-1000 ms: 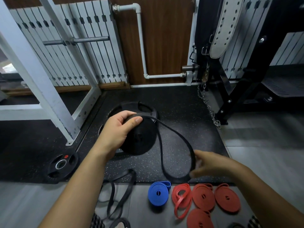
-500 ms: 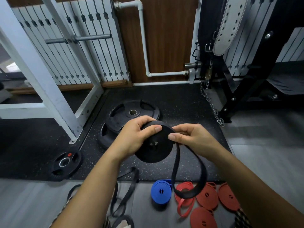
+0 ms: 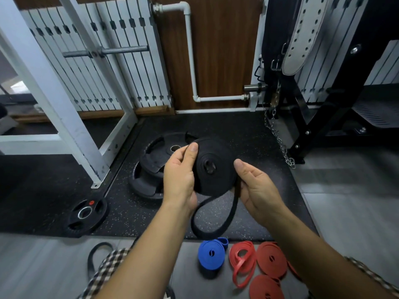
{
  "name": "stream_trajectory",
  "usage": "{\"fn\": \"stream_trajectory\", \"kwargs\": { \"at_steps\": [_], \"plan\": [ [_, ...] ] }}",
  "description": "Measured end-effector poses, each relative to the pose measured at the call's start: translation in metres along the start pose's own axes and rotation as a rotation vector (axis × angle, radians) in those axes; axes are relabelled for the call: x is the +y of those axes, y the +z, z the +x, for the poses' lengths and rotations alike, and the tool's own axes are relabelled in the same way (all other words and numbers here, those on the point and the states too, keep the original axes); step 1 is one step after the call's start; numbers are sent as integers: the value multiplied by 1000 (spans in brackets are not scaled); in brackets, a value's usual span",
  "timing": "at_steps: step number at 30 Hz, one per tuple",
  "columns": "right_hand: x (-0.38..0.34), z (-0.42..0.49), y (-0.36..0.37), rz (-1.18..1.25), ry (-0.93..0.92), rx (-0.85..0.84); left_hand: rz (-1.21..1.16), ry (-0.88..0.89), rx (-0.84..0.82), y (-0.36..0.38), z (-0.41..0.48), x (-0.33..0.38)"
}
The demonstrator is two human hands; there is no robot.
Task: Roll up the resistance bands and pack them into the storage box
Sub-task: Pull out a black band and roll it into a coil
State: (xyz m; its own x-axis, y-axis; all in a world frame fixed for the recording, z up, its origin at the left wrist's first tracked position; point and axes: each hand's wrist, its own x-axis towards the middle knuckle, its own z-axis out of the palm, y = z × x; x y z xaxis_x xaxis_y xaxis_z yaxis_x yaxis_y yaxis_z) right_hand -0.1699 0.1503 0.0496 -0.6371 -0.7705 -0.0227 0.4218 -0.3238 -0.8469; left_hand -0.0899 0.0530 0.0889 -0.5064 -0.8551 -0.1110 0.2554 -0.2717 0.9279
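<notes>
A wide black resistance band (image 3: 212,169) is wound into a thick coil held upright in mid-air above the mat. My left hand (image 3: 180,178) grips the coil's left side, thumb over its upper rim. My right hand (image 3: 257,188) holds the right side, thumb on the rim, fingers behind it. A short loose loop of the same band hangs below the coil. On the grey floor near me lie a rolled blue band (image 3: 210,254), a loosely coiled red band (image 3: 241,263) and rolled red bands (image 3: 272,260). No storage box is in view.
Stacked black weight plates (image 3: 155,167) lie on the speckled mat behind the coil, a small plate (image 3: 86,214) to the left. A white rack frame (image 3: 64,117) stands left, a black machine with a chain (image 3: 280,143) right. An unrolled black band (image 3: 97,255) lies bottom left.
The hanging tail has become much shorter as more band wound onto the coil. My right hand came up from the floor-side loop to the coil's right edge. The coil rose slightly.
</notes>
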Motion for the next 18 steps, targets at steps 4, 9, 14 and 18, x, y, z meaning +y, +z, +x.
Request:
{"fn": "stream_trajectory", "kwargs": {
  "at_steps": [4,9,14,18],
  "plan": [
    [10,3,5,106,-25,105,-78,25,111,11,-6,-13],
    [15,0,8,-6,-42,125,-143,28,152,14,-5,-16],
    [6,4,-2,-148,-107,161,-114,-162,0,10,-4,-16],
    [-18,7,-21,-310,-7,12,200,-223,-223,-6,6,-1]
  ]
}}
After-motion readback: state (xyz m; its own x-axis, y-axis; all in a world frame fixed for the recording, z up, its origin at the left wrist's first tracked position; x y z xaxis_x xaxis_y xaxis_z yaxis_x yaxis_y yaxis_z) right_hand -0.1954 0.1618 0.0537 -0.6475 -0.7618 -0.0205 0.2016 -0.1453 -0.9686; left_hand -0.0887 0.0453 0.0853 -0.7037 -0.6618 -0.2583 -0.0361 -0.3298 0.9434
